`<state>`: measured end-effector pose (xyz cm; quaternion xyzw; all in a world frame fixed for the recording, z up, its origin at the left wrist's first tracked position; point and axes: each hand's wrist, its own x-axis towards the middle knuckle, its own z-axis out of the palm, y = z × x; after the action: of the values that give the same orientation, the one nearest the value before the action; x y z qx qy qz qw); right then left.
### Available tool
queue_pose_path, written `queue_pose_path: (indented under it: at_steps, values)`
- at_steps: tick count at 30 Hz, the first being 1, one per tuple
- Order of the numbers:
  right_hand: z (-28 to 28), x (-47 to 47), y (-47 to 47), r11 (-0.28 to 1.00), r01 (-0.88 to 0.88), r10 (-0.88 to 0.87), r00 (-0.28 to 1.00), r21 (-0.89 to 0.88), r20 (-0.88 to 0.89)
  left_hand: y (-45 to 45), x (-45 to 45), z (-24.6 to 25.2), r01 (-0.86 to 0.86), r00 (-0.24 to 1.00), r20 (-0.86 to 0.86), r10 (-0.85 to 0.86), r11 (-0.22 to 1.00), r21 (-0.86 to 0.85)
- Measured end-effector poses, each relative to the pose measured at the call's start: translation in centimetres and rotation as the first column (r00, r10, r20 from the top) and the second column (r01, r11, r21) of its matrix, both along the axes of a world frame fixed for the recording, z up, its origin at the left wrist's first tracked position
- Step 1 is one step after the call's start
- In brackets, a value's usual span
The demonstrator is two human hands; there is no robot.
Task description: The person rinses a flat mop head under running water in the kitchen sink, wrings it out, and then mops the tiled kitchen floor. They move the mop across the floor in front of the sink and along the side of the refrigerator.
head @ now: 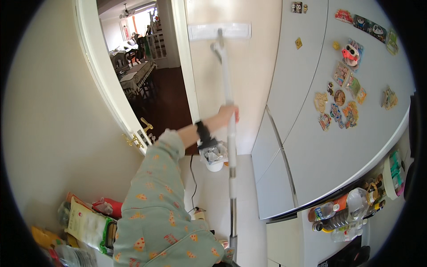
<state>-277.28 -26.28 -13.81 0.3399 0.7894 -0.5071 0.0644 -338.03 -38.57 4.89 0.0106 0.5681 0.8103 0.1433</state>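
Observation:
My left hand (228,113) is closed around the white and silver pole (232,143) of a flat mop, with a black strap on the wrist. The pole runs from the bottom of the view up to the white, rectangular mop head (220,31). That head is raised high, lying flat at the pale wall (247,76) between the door frame and the refrigerator. Whether it touches the wall all along cannot be told. My right hand is out of view. A green sleeve with a pizza print (156,200) covers my left arm.
At right stands a light grey refrigerator (300,150) with several magnets. Below it, bottles (353,203) crowd a counter. A lined waste bin (215,160) and a black cable (192,180) are on the floor. An open door (110,100) shows a dining room. Packaged goods (88,223) lie lower left.

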Motion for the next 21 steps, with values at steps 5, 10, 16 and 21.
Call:
queue_pose_path:
  at_steps: [5, 10, 16, 21]
  values:
    - [3.9, -7.8, 0.7, 0.994, 0.005, 0.025, 0.965, 0.114, -0.261, 1.2, -6.5, 15.8, 0.096, 0.978, -0.191, -0.089, 0.995, 0.029]
    - [10.9, -15.4, -0.2, 0.991, -0.005, 0.066, 0.884, 0.131, -0.464, 1.0, -7.5, 28.0, 0.061, 0.940, -0.340, 0.032, 0.964, 0.257]
    - [8.6, -13.3, 0.1, 0.990, -0.077, 0.004, 0.851, -0.117, -0.525, 1.6, -0.8, 19.2, -0.093, 0.883, -0.449, 0.140, 0.988, 0.124]
    - [-1.1, -4.1, -0.3, 0.994, -0.047, 0.027, 0.982, -0.103, -0.187, 2.5, 7.1, -0.3, -0.138, 0.946, -0.282, 0.162, 0.985, 0.103]
